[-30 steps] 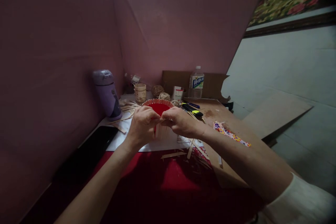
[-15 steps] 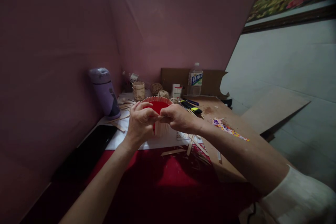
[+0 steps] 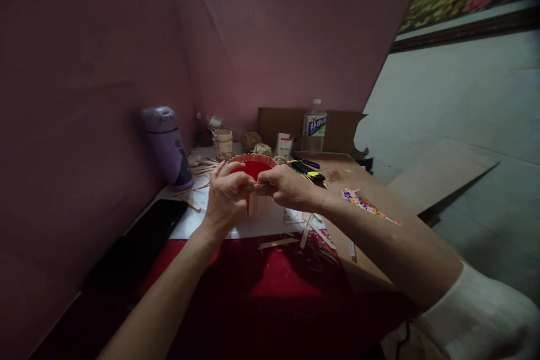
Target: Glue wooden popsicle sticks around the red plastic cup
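A round red container [image 3: 254, 169] with pale wooden sticks around its outside and rim stands on white paper [image 3: 202, 225]. My left hand [image 3: 230, 194] is at its near left rim, thumb and finger pinched together. My right hand [image 3: 287, 185] comes from the right, also pinched, its fingertips almost meeting those of the left over the near rim. Something small and brownish shows between the fingertips, too small to name. The hands cover much of the container's near side.
Loose wooden sticks [image 3: 278, 244] and splinters lie in front on the red cloth [image 3: 274, 281]. A purple flask [image 3: 169, 149] and a dark phone-like slab [image 3: 156, 225] are left. Behind stand a stick-covered cup [image 3: 223, 144], twine balls [image 3: 262, 150], a bottle [image 3: 314, 126] and a yellow-black cutter [image 3: 307, 171].
Both hands stay pinched at the container's near rim with hardly any movement. The view has shifted very slightly.
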The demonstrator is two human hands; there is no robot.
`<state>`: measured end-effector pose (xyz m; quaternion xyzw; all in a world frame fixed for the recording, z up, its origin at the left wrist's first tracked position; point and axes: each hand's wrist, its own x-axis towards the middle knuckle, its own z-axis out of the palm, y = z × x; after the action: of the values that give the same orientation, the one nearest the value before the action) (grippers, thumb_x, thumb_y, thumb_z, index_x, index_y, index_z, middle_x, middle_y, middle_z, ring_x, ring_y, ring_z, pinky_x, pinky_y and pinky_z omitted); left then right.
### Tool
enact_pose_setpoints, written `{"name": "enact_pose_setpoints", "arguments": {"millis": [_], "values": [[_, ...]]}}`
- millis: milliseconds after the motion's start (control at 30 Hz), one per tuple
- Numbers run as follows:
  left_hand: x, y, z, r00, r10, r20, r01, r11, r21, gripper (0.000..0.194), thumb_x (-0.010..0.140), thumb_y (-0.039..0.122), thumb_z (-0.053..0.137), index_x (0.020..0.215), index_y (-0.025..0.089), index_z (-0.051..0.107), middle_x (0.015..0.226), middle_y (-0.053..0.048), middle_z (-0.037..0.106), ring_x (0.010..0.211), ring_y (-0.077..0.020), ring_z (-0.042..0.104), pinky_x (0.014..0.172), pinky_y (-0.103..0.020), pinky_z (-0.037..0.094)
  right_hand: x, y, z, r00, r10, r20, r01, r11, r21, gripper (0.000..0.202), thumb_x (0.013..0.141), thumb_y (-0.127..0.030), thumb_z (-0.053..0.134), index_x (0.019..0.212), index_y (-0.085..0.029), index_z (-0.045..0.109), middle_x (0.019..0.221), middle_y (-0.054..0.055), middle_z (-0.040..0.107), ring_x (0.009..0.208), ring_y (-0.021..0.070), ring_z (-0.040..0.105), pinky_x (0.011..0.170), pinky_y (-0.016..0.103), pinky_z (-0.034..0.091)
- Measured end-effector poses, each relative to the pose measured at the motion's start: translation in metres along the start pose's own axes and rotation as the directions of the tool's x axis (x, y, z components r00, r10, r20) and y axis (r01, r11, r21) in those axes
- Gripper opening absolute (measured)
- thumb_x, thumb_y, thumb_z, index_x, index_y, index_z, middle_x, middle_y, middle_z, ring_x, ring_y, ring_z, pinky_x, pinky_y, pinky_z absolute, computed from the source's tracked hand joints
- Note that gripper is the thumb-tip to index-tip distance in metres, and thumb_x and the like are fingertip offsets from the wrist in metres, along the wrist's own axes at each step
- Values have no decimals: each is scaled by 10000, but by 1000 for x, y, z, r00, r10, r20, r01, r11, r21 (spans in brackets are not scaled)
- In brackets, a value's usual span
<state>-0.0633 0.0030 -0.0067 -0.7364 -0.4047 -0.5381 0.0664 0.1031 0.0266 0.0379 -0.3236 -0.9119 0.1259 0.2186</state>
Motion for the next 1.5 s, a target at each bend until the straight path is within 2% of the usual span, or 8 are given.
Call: {"name": "enact_pose_setpoints", "arguments": {"millis": [533, 700, 867, 967, 1033, 1100, 1167, 1500], "values": [[-1, 4, 2, 999, -22, -26, 22, 1000, 7, 107, 751, 186, 606, 663, 240, 633, 735, 8, 673, 927, -202, 616, 1015, -461, 349, 2, 1, 0, 1000, -6, -1, 6, 1000, -20, 223, 805, -94, 603, 592, -137, 556, 553, -59, 414, 556, 79, 357, 546, 232, 243], [0, 5, 1, 1000, -27, 6, 27, 999, 22, 112, 754, 175, 604, 676, 252, 628, 729, 24, 692, 964, -207, 610, 1047, -476, 305, 1, 2, 0, 1000, -19, 14, 20, 998, -54, 124, 824, -120, 580, 714, -144, 632, 634, -16, 555, 597, 99, 428, 571, 230, 272], [1, 10, -4, 999, -3, 33, 1, 999, 41, 79, 780, 211, 623, 718, 256, 638, 882, 10, 740, 1080, -234, 566, 1048, -496, 287, 0, 0, 0, 999, -35, 17, 36, 996, -82, 99, 755, -99, 634, 803, -180, 667, 768, 15, 648, 694, 132, 513, 622, 239, 300], [-2, 9, -9, 997, -63, -48, 61, 998, -31, 162, 812, 284, 623, 967, 251, 656, 1123, -41, 689, 1162, -234, 516, 1032, -458, 336, 1, 3, 2, 1000, -10, -28, 8, 997, -73, 81, 764, -125, 634, 694, -167, 627, 682, -4, 606, 641, 120, 492, 605, 240, 294], [-8, 4, -11, 967, -205, -150, 190, 976, -108, 320, 825, 333, 613, 1127, 230, 604, 1227, -81, 621, 1188, -228, 494, 1041, -433, 340, 4, 8, 2, 998, 7, -68, -10, 999, -49, 131, 786, -158, 628, 662, -159, 584, 629, -26, 552, 607, 106, 465, 586, 233, 293], [-15, -4, -10, 876, -436, -205, 388, 891, -236, 384, 819, 382, 613, 1162, 215, 571, 1246, -103, 587, 1176, -229, 505, 1045, -425, 339, 7, 15, 1, 995, 22, -101, -24, 999, -23, 178, 803, -204, 630, 654, -155, 544, 609, -44, 501, 596, 98, 446, 569, 221, 299], [-22, -13, -6, 784, -609, -122, 532, 759, -374, 421, 811, 431, 607, 1165, 214, 538, 1259, -120, 571, 1161, -240, 525, 990, -429, 399, 10, 20, -2, 993, 26, -114, -28, 1000, -8, 218, 803, -240, 639, 645, -157, 513, 603, -56, 464, 591, 93, 434, 555, 210, 304], [-33, -23, 5, 630, -761, -154, 647, 624, -439, 448, 794, 522, 582, 1101, 201, 527, 1115, -122, 598, 1016, -240, 574, 764, -359, 488, 2, 3, -1, 999, -35, 25, 39, 988, -149, 101, 758, -87, 623, 712, -176, 640, 680, 6, 639, 620, 113, 502, 577, 246, 284]]}}
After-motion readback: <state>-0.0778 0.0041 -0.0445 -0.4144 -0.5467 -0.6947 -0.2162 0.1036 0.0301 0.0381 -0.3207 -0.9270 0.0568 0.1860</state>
